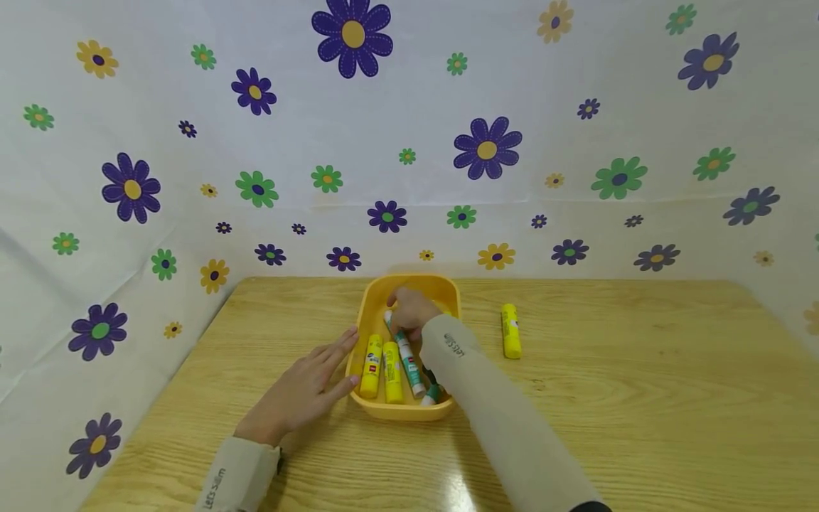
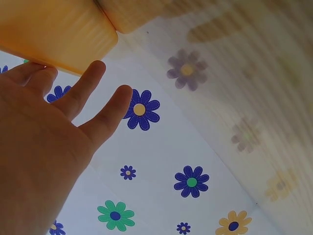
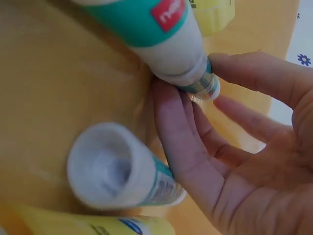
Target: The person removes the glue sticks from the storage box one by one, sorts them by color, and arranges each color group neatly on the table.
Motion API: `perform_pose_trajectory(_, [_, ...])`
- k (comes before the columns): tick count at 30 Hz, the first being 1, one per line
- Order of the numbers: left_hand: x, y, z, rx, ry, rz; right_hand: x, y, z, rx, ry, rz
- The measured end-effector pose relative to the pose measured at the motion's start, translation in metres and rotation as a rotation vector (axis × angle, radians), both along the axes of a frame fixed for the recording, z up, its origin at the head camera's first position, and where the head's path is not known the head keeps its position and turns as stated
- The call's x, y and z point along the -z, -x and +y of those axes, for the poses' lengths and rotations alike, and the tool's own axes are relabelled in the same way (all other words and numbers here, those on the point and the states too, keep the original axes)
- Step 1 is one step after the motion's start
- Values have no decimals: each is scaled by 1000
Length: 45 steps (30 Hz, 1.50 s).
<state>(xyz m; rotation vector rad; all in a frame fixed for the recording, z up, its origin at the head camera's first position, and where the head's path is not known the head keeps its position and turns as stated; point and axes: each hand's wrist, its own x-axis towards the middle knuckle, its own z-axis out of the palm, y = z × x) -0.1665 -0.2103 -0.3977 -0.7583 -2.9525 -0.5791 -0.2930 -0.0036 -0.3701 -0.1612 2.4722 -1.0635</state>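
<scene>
**White flower-printed sheet point(image 1: 409, 107) behind a wood-grain table point(image 1: 627, 398)**

The right hand point(image 1: 414, 311) pinches a white-and-green cylindrical plastic glue stick point(image 3: 201, 88) inside the yellow plastic tray point(image 1: 399, 412); likely light, stiff, slick, best held mid-barrel. Left of this grip, the left hand point(image 1: 306, 390), fingers spread, touches the tray's side.

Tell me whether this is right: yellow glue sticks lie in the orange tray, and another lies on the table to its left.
Wrong side: the head view shows yellow glue sticks lying in the orange tray and another stick on the table to its right.
</scene>
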Motion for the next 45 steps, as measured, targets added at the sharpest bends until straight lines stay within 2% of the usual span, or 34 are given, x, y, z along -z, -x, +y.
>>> perform_pose_trajectory(5, [0,0,1,1,-2,0,2,2,1,0,17,-30])
perform_pose_trajectory(8, [0,-1,2,-3,-7,-10,0,1,7,1,89,-43])
perform_pose_trajectory(12, [0,-1,2,-11,2,-18,-7,-2,16,10,192,-48])
perform_pose_trajectory(18, [-1,0,2,-16,13,-21,-22,1,29,30,271,-35])
perform_pose_trajectory(23, [1,0,1,-15,10,-12,-34,0,40,13,347,-33])
perform_pose_trajectory(30, [1,0,1,-11,15,3,-47,-3,55,10,378,-27])
perform_pose_trajectory(35, [0,0,0,-8,13,14,-52,-5,64,-22,405,-6])
perform_pose_trajectory(45, [0,0,1,-5,1,8,-57,-9,81,-20,424,21])
